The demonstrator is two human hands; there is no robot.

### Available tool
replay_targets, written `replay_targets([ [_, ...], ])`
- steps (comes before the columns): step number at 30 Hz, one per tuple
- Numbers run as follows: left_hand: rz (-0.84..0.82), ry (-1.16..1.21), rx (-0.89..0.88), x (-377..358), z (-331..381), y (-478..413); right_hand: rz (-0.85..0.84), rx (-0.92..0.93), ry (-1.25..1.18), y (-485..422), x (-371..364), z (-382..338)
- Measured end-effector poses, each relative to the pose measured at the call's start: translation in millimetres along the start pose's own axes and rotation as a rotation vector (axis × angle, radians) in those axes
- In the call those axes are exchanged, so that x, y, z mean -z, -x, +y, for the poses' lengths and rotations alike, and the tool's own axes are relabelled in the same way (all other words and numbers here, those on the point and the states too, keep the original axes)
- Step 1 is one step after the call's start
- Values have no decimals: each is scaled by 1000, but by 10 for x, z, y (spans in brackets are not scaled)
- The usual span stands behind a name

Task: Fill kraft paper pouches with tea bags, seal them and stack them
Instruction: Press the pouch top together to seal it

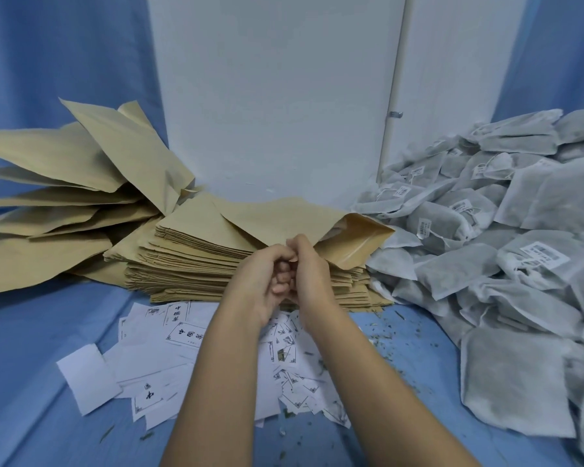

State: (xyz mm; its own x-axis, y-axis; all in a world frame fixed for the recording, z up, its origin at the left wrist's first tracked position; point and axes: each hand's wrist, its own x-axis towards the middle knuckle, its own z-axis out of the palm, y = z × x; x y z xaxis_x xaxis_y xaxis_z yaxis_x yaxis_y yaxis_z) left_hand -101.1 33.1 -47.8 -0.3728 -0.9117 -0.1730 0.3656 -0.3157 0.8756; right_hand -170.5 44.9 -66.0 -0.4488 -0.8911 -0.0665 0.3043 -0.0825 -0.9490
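Over flat kraft stack (pixel 196 264), gaping pouch (pixel 351 241)

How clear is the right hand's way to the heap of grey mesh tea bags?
Likely yes: the heap of grey mesh tea bags lies just right of the right hand, nothing between. That hand pinches the open brown kraft paper pouch, so it must let go first.

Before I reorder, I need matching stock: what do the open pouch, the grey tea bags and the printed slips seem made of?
Open pouch: matte tan kraft paper, creased. A shiny strip inside its mouth suggests a plastic zip or lining.
Tea bags: probably soft non-woven fabric, grey and fuzzy, with dark contents faintly showing through.
Printed slips: thin white matte paper with black print.
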Motion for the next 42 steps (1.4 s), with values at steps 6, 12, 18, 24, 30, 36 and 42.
replay_targets([
  [6, 17, -101, -33, 3, 26, 24, -84, -34, -56, -36, 3, -35],
  [12, 59, -103, -58, 40, 67, 36, -42, -57, -88, 13, 78, -71],
  [18, 83, -212, -134, -12, 18, 89, -43, -22, -42, 58, 28, -50],
  [24, 114, -79, -168, 52, 28, 78, 25, -43, -153, 72, 39, -60],
  [30, 142, -38, -149, 112, 66, 72, 58, -85, -167, 93, 54, -95],
  [36, 164, -28, -170, 160, 119, 76, 66, -98, -200, 91, 53, -108],
  [42, 268, 22, -230, 143, 100, 97, 55, -101, -210, 86, 69, -131],
])
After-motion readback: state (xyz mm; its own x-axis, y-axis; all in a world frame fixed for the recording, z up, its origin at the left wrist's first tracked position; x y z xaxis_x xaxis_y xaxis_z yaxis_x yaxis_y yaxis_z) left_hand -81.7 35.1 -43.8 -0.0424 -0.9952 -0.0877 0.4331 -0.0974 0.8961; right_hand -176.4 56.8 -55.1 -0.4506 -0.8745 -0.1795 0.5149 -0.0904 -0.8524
